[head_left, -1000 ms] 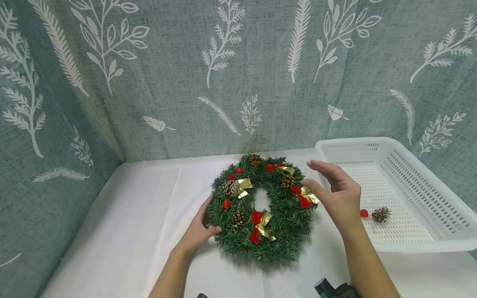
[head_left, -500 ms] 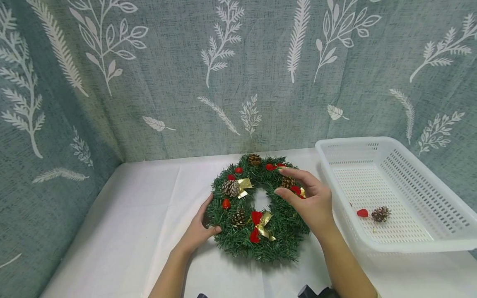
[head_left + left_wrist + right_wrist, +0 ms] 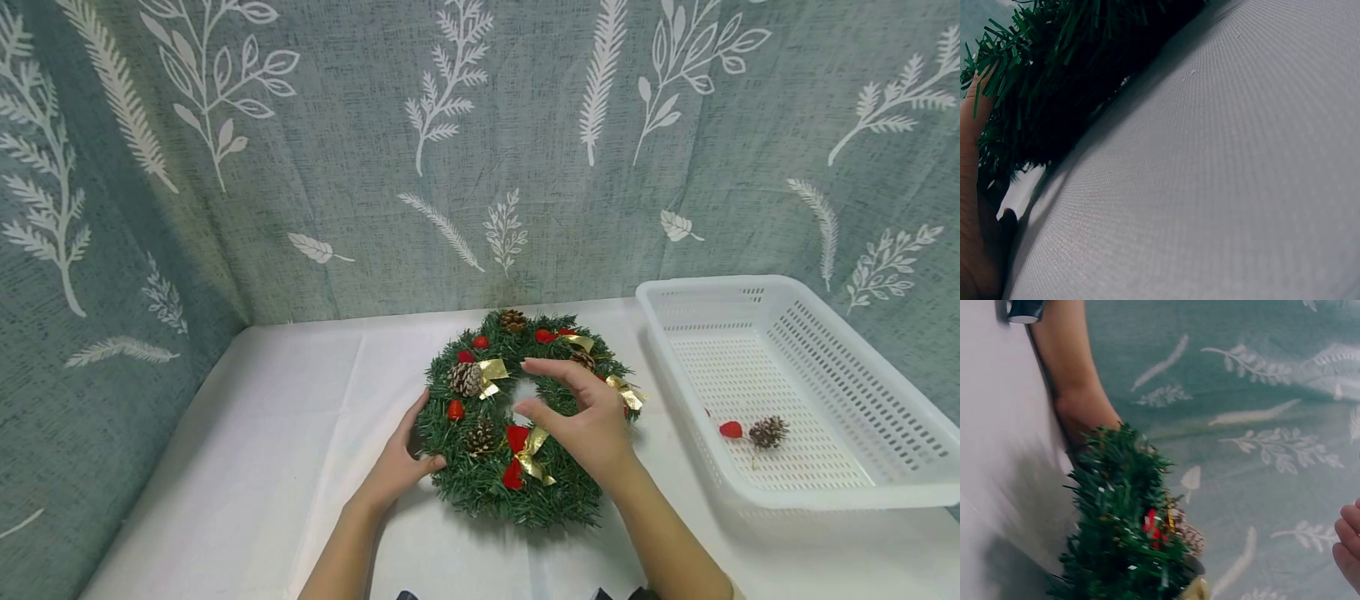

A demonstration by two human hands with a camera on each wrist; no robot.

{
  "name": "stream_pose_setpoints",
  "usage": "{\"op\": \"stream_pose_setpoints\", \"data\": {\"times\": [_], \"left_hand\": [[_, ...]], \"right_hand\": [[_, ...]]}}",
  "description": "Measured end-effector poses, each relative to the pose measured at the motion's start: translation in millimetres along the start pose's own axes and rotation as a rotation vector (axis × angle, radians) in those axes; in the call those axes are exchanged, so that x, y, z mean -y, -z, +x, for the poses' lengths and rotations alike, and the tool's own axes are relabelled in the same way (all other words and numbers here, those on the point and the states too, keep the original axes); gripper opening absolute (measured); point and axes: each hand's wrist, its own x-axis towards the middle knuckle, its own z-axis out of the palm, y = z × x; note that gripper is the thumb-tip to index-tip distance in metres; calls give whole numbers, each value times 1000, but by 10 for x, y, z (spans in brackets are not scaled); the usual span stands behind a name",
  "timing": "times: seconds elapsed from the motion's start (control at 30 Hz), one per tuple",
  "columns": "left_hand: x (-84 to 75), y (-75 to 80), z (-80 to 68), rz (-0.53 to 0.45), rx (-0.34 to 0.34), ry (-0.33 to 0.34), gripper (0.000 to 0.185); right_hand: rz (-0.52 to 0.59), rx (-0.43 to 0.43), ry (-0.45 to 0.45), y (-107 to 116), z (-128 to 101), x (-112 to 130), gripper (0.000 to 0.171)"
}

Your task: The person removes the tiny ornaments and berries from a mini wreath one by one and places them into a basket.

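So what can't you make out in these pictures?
Head: part of the wreath, behind the right hand; the basket's right corner, cut off by the right edge.
Left wrist: most of the left hand, past the left edge.
Right wrist: wreath's lower part, past the bottom edge.

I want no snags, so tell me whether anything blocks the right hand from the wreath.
Nothing visible does. In the head view the right hand is over the right side of the wreath, with no object between. The white basket stands off to the right.
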Motion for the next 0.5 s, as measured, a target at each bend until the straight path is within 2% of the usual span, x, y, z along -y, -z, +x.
{"op": "stream_pose_setpoints", "data": {"times": [0.2, 0.5], "left_hand": [[-2, 4, 0, 4, 4, -5, 104], [-17, 6, 0, -26, -1, 1, 106]], "right_hand": [[-30, 51, 8, -89, -27, -67, 44], [-131, 136, -122, -240, -70, -213, 44]]}}
